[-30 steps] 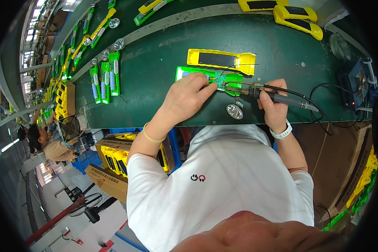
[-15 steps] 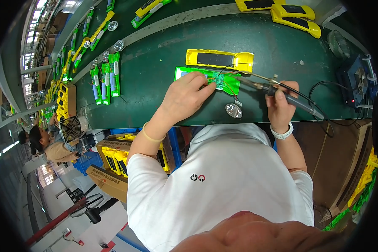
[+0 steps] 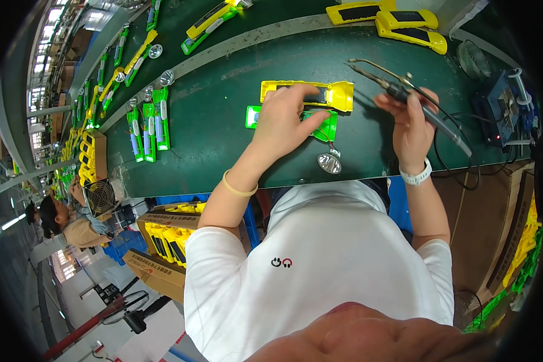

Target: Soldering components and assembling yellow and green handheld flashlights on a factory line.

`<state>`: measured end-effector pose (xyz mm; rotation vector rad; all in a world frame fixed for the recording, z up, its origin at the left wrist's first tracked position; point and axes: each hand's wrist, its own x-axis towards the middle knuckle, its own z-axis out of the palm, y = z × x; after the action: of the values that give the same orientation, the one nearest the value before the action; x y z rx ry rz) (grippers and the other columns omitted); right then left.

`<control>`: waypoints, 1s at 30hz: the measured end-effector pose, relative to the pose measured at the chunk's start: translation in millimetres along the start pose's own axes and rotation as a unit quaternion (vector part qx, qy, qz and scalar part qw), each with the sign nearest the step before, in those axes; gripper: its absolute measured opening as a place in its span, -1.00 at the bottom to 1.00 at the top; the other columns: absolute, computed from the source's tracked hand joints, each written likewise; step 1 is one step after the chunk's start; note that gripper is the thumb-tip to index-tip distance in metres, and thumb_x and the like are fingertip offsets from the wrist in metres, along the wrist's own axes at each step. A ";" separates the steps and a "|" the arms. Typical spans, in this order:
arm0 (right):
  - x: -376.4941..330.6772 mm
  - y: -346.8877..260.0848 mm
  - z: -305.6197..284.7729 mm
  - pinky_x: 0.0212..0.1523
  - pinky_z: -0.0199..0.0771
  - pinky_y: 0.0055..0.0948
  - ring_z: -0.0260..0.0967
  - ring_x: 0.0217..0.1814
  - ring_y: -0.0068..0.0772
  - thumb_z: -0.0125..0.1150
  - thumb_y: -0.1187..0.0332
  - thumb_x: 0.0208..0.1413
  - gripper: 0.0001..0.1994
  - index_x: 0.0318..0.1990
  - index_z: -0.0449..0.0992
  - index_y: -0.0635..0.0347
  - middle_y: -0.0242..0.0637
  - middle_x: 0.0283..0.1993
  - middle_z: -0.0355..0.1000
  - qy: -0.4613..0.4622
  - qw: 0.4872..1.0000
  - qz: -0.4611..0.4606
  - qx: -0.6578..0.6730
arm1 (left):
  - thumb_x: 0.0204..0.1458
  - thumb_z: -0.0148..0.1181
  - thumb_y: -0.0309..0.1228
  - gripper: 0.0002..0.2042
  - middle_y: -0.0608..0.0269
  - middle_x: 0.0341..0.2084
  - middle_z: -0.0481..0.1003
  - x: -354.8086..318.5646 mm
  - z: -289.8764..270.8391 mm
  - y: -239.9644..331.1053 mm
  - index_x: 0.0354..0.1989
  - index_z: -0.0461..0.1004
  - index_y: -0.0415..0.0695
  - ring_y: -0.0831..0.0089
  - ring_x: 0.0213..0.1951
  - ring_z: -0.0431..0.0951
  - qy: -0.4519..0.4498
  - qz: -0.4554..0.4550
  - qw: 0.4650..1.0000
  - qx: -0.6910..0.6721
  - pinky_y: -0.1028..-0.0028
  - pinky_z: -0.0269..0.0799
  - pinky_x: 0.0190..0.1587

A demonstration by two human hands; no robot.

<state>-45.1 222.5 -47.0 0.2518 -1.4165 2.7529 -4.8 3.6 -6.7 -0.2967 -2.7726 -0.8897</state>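
Note:
My right hand (image 3: pixel 411 123) grips a soldering iron (image 3: pixel 395 90) with a thin metal feed tube along it. Its tip is raised off the work, to the right of a yellow housing half (image 3: pixel 342 96) with a dark panel. My left hand (image 3: pixel 282 117) reaches across a green housing half (image 3: pixel 327 128) onto the yellow one. Its thumb is spread from the forefinger, over the green half; the other fingertips rest at the yellow half's dark panel. The hand hides most of the green half's batteries and circuit board. Wires run from the green half to a round silver reflector lamp (image 3: pixel 329 163).
Several green halves with batteries (image 3: pixel 148 130) lie at left. Yellow housings (image 3: pixel 407 27) sit at the back right. A blue soldering station (image 3: pixel 495 114) with a cable stands at right. A fan (image 3: pixel 101 196) and a carton of yellow parts (image 3: pixel 157 265) are at lower left.
My left hand has moved from the green half up onto the yellow half. My right hand has lifted the soldering iron away from the circuit board.

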 end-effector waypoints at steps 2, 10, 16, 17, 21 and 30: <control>12.9 7.3 4.8 -0.05 0.47 -0.19 0.43 -0.15 -0.18 -0.02 0.44 0.17 -0.80 -0.11 0.16 0.21 -0.15 -0.18 0.30 -0.019 1.000 0.018 0.004 | -0.17 0.25 -0.47 -0.84 0.30 -0.68 0.25 -6.7 14.5 -9.7 -0.36 0.47 -0.13 0.37 -0.53 0.31 0.009 0.035 0.999 0.015 0.42 0.22 -0.43; 9.2 21.7 2.4 -0.17 0.48 -0.43 0.42 -0.28 -0.37 0.01 0.44 0.16 -0.81 -0.14 0.16 0.24 -0.27 -0.27 0.26 -0.057 0.994 0.089 -0.028 | -0.16 0.22 -0.48 -0.93 0.23 -0.52 0.45 -11.1 21.1 -21.1 -0.45 0.50 -0.11 0.24 -0.38 0.42 0.043 0.050 0.998 0.022 0.35 0.35 -0.30; -3.8 4.8 -19.4 -0.64 0.11 -0.68 0.12 -0.62 -0.67 0.08 0.40 0.10 -0.81 -0.22 0.18 0.16 -0.38 -0.48 0.25 -0.068 0.990 0.071 -0.104 | -0.14 0.19 -0.48 -0.94 0.20 -0.55 0.47 -4.6 9.9 -18.6 -0.45 0.51 -0.12 0.24 -0.42 0.46 -0.024 -0.001 1.000 -0.014 0.34 0.38 -0.36; -5.1 6.2 -20.7 -0.64 0.12 -0.68 0.11 -0.63 -0.68 0.09 0.41 0.09 -0.80 -0.23 0.19 0.16 -0.39 -0.48 0.25 -0.083 0.988 0.068 -0.112 | -0.14 0.19 -0.49 -0.93 0.20 -0.54 0.46 -3.7 9.7 -19.4 -0.43 0.52 -0.11 0.25 -0.42 0.46 -0.037 0.015 0.999 0.000 0.36 0.39 -0.38; -3.4 14.3 -25.5 -0.48 0.16 -0.69 0.13 -0.49 -0.72 0.11 0.47 0.04 -0.82 -0.27 0.23 0.20 -0.41 -0.44 0.24 -0.149 0.969 0.060 -0.187 | -0.13 0.16 -0.48 -0.94 0.19 -0.58 0.43 0.9 6.9 -10.4 -0.45 0.51 -0.11 0.23 -0.43 0.45 -0.074 0.018 0.996 0.056 0.33 0.38 -0.38; -1.1 12.4 -15.1 -0.42 0.17 -0.66 0.12 -0.42 -0.70 0.17 0.46 -0.01 -0.80 -0.30 0.25 0.21 -0.44 -0.43 0.24 -0.167 0.946 0.084 -0.266 | -0.17 0.14 -0.49 -0.94 0.17 -0.60 0.39 1.4 11.2 -8.9 -0.48 0.50 -0.14 0.21 -0.45 0.43 -0.066 0.026 0.994 0.082 0.30 0.36 -0.39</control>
<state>-47.2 227.6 -65.7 0.6136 -2.2934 2.3866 -10.1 3.3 -20.1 -0.4114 -2.9208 -0.6464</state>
